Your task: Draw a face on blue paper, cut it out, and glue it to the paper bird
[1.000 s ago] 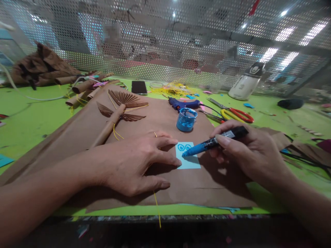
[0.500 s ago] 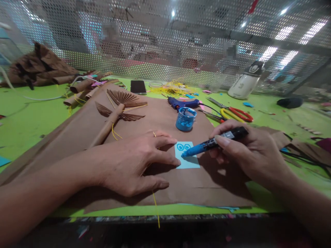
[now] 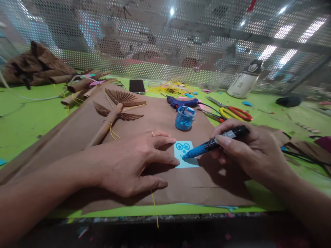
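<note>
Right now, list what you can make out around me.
Table: one, green, below
Large sheet: one, brown, on table
Paper square: one, light blue, on sheet
Marker: one, blue and black, tip at square
Jar: one, blue, beyond square
Glue gun: one, blue, behind jar
Scissors: one, red and yellow, right of jar
Winged paper figure: one, brown, left on sheet
Phone: one, black, sheet's far edge
Strands: one heap, yellow, right of phone
Paper rolls: several, brown, far left
Crumpled bundle: one, brown, behind rolls
Bottle: one, white and dark, back right
Scraps: many, mixed colours, scattered
Mesh: one, grey, behind table
Left hand: one, bare, at square's left edge
Right hand: one, bare, around marker
</note>
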Demonstrator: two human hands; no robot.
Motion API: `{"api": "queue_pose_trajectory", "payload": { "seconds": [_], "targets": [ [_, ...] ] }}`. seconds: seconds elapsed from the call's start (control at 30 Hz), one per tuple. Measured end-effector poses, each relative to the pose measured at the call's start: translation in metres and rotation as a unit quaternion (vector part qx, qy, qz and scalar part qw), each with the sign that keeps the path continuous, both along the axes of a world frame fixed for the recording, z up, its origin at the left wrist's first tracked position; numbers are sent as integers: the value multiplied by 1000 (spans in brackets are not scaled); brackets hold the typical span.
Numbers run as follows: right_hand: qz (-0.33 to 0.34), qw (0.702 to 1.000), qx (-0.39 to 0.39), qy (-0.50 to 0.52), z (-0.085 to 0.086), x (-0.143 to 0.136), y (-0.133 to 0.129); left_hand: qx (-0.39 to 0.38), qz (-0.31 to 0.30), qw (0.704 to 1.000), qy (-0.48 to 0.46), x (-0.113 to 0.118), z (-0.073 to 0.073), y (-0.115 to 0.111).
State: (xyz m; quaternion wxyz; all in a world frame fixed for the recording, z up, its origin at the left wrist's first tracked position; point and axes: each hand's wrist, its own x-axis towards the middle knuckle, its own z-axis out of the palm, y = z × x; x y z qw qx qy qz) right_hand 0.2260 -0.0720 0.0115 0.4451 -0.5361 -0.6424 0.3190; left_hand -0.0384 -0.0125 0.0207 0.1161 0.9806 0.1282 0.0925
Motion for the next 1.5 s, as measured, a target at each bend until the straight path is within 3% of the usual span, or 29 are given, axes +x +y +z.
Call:
{"api": "queue_pose_trajectory", "payload": {
  "seconds": [0.37,1.5],
  "targets": [
    [-25,998,30,46,1,3,5,-6,2,1000,0,0,0,0],
    [-16,1000,-2,18,3,-3,3,0,6,1000,4,1,1,0]
  ]
}}
